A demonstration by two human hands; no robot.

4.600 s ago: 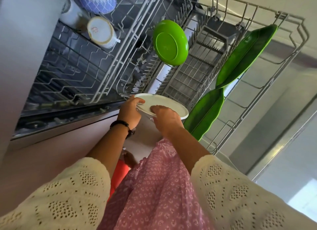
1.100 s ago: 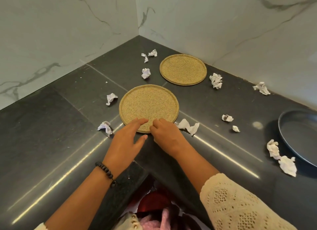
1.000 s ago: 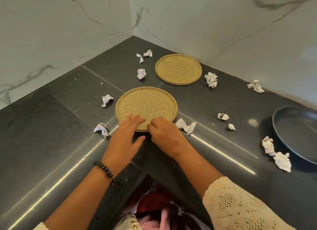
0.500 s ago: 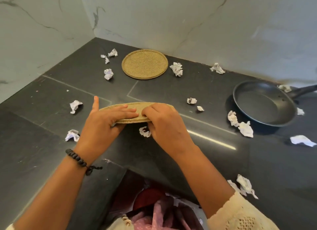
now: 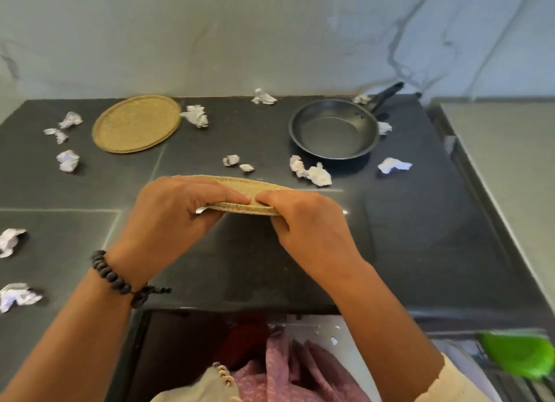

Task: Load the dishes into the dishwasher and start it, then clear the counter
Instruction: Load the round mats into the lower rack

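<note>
Lifted plate (image 5: 240, 185) off bench (image 5: 420, 221) now, I've got left hand (image 5: 174, 212) and right hand (image 5: 306, 221) both gripping its near edge.

White marble wall (image 5: 270, 35) (grey-veined) backs a dark stone counter (image 5: 420, 221).

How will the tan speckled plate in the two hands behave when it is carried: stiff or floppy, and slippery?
Probably stiff: the tan plate stays flat though the left hand and right hand grip only its near edge. Its speckled, matte surface suggests it is not very slippery. Being thin, it is likely light, yet could tip forward.
</note>
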